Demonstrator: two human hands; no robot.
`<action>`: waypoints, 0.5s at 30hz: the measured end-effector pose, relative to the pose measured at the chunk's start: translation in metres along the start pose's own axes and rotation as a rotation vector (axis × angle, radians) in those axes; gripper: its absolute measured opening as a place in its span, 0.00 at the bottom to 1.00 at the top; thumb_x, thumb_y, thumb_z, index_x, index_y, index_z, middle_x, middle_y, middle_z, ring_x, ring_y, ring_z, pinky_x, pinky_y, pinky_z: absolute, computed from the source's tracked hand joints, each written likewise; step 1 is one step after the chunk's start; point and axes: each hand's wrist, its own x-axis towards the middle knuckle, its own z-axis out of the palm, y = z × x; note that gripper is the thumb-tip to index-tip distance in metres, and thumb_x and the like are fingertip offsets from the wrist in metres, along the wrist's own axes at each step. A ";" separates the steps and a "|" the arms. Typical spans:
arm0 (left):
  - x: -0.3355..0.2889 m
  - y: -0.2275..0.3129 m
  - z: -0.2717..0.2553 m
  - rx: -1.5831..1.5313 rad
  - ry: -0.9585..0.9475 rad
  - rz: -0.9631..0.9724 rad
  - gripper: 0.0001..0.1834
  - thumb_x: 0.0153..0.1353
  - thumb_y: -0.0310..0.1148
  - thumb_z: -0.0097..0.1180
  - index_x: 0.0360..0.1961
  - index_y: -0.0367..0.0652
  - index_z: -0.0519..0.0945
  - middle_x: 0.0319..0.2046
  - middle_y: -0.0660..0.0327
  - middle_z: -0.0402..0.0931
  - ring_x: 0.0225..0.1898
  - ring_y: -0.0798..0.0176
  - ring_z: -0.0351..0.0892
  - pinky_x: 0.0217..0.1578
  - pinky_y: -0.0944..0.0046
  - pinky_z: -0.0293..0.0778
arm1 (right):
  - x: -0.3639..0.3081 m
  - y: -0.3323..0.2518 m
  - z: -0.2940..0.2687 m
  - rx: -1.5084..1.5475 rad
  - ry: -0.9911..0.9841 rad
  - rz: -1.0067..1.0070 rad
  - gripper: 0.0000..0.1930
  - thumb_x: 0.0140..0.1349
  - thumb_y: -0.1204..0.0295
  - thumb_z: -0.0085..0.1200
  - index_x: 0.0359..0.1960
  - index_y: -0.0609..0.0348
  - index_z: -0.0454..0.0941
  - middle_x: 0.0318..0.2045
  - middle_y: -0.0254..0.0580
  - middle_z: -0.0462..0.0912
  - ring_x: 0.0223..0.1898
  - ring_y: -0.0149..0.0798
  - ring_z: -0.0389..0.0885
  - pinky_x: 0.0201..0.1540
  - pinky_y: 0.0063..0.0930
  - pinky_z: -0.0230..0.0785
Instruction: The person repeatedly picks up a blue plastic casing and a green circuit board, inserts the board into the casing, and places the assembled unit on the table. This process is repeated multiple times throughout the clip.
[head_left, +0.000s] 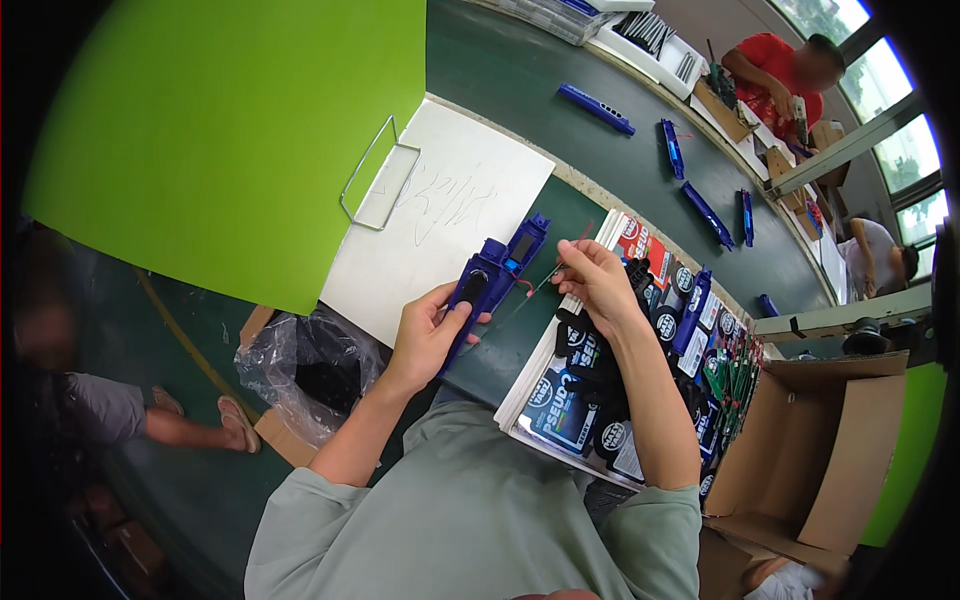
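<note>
My left hand (425, 340) is closed around a long blue plastic housing (485, 280) with a black oval patch. A second blue part (525, 243) lies against its far end, tilted up to the right. A thin red wire (527, 288) shows beside these parts, toward my right hand. The fingers of my right hand (598, 285) pinch a narrow dark green strip (545, 280), which looks like a small circuit board. Just beneath my right forearm sit several black plastic parts (575, 335) on printed cards.
A white sheet (455, 185) with pen scribbles and a wire handle (372, 205) adjoin a large green panel (240, 130). Green circuit boards (735, 375) and an open cardboard box (800, 450) stand right. Blue housings (708, 215) lie on the bench; a person in red (775, 75) works beyond.
</note>
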 end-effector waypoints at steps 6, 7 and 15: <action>-0.003 -0.002 0.005 0.036 0.007 -0.008 0.19 0.74 0.28 0.51 0.62 0.29 0.73 0.42 0.55 0.83 0.38 0.66 0.85 0.36 0.68 0.81 | 0.005 -0.008 0.000 -0.219 -0.011 -0.123 0.18 0.68 0.70 0.60 0.53 0.72 0.78 0.33 0.35 0.81 0.30 0.26 0.80 0.34 0.19 0.76; -0.005 -0.002 0.005 0.048 0.010 -0.007 0.19 0.74 0.28 0.51 0.62 0.30 0.73 0.41 0.55 0.84 0.36 0.67 0.85 0.35 0.69 0.80 | 0.003 -0.012 -0.001 -0.228 -0.007 -0.107 0.18 0.68 0.70 0.60 0.53 0.73 0.78 0.33 0.35 0.81 0.30 0.26 0.80 0.34 0.19 0.76; -0.092 0.005 0.028 -0.220 -0.091 -0.331 0.15 0.73 0.27 0.48 0.56 0.30 0.75 0.44 0.52 0.82 0.37 0.63 0.85 0.34 0.66 0.80 | 0.002 -0.019 -0.003 -0.049 0.088 0.004 0.16 0.66 0.67 0.64 0.41 0.70 0.77 0.28 0.36 0.78 0.25 0.28 0.80 0.28 0.19 0.77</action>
